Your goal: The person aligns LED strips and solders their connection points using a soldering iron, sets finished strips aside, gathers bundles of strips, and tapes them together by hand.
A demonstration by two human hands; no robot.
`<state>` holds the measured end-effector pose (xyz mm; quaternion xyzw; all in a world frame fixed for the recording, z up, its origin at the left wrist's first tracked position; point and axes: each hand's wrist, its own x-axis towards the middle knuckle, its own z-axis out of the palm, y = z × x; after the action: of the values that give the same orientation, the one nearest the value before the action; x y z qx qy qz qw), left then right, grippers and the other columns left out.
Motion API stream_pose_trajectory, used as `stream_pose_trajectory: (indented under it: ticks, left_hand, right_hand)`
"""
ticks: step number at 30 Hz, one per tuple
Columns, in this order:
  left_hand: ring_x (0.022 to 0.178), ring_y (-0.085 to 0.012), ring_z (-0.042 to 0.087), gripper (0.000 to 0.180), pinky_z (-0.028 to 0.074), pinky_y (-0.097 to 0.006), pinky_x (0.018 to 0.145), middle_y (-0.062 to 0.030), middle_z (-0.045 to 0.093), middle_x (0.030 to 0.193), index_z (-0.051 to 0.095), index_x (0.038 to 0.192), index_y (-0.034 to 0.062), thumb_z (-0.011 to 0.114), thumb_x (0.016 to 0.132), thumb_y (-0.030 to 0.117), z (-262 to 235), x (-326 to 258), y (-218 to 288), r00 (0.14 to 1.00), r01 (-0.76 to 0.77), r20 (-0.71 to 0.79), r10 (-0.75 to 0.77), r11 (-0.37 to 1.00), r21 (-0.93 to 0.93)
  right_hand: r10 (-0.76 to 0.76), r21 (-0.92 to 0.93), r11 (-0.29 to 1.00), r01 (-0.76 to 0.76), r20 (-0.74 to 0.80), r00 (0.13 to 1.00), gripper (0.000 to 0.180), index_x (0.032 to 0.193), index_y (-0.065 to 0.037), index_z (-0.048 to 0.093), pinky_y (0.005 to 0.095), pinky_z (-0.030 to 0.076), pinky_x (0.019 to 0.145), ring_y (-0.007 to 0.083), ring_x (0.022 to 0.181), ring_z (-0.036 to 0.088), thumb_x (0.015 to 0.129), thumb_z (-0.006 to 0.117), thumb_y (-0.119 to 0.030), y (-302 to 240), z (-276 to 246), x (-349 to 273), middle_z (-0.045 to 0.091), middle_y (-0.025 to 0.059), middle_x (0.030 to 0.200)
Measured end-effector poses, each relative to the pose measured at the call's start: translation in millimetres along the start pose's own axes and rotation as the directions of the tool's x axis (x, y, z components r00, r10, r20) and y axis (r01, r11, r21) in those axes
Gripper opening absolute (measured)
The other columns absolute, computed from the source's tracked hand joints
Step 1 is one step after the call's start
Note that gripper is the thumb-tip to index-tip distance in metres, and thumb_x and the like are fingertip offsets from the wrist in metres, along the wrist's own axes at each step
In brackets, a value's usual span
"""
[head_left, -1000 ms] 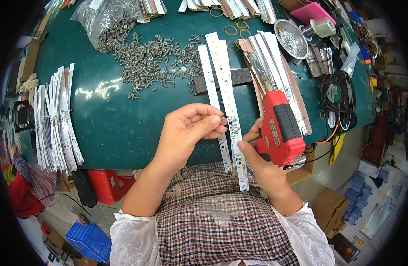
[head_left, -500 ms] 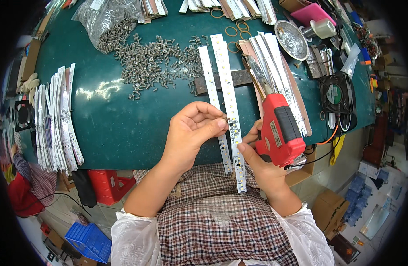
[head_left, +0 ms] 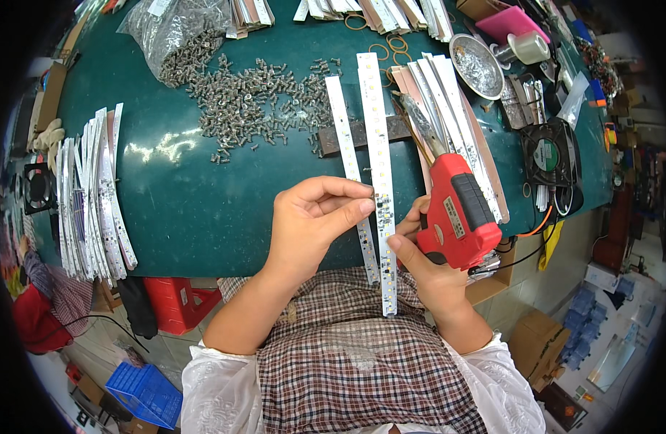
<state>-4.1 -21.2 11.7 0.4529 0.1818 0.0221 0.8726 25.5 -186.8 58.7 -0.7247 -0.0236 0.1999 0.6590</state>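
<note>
My right hand (head_left: 436, 278) is closed round the red soldering gun (head_left: 457, 206), its tip pointing away from me. The thumb of that hand also pins a white LED strip board (head_left: 377, 137), held lengthwise in front of me, near its lower part. My left hand (head_left: 300, 228) pinches at the left edge of this board, beside its dark components. Whatever sits between those fingertips is too small to make out. A second LED strip board (head_left: 344, 123) lies just left of the first, over a dark bar (head_left: 329, 141) on the green table.
Many small metal parts (head_left: 239, 105) spill from a clear plastic bag (head_left: 159, 29). LED strips are stacked at the left (head_left: 94, 195) and right (head_left: 456, 123). A round metal dish (head_left: 459, 43), a solder spool (head_left: 530, 47) and a black fan (head_left: 550, 153) stand at the right.
The held board has swung slightly to the right at its far end. Both hands and the soldering gun have shifted only a little.
</note>
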Motion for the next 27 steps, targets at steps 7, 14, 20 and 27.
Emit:
stream_pose_trajectory:
  ticks: [7,14,20,27]
  left_hand:
    - [0.089,-0.0163,0.069,0.018,0.057,-0.028,0.080,-0.0149,0.071,0.098,0.066,0.101,-0.0057,0.071,0.085,-0.002,0.6,0.1,0.2,1.000,0.005,-0.013,-0.006,1.000,-0.026]
    - [0.087,-0.0163,0.069,0.018,0.057,-0.028,0.076,-0.0148,0.071,0.097,0.063,0.100,-0.0041,0.072,0.085,0.000,0.6,1.4,1.9,0.996,0.084,-0.029,-0.087,0.991,-0.101]
    - [0.086,-0.0164,0.069,0.019,0.058,-0.028,0.076,-0.0148,0.071,0.097,0.063,0.100,-0.0034,0.072,0.085,0.002,-0.8,2.6,1.1,0.994,0.102,-0.024,-0.105,0.988,-0.118]
    - [0.084,-0.0181,0.070,0.017,0.060,-0.029,0.075,-0.0163,0.071,0.096,0.061,0.098,-0.0011,0.071,0.085,0.000,-4.2,4.1,5.4,0.995,0.100,-0.004,-0.101,0.994,-0.046]
  right_hand:
    - [0.020,0.007,1.000,-0.020,0.000,1.000,0.042,0.112,-0.002,0.046,0.0219,0.045,0.067,0.0078,0.072,0.056,0.080,0.072,0.006,-0.3,-0.3,-0.8,0.058,0.0040,0.083]
    - [0.036,-0.015,0.999,-0.036,0.012,0.999,0.042,0.112,-0.003,0.045,0.0219,0.046,0.068,0.0083,0.074,0.057,0.080,0.071,0.008,-0.5,0.3,-1.0,0.057,0.0045,0.084]
    - [0.009,-0.012,1.000,-0.009,0.025,1.000,0.044,0.114,-0.003,0.044,0.0211,0.046,0.070,0.0081,0.076,0.057,0.080,0.069,0.010,0.0,0.8,-1.4,0.056,0.0048,0.087]
    - [0.004,-0.076,0.997,0.001,0.067,0.998,0.044,0.117,-0.002,0.043,0.0206,0.046,0.071,0.0068,0.079,0.055,0.083,0.068,0.009,3.9,-2.0,-2.2,0.055,0.0039,0.088]
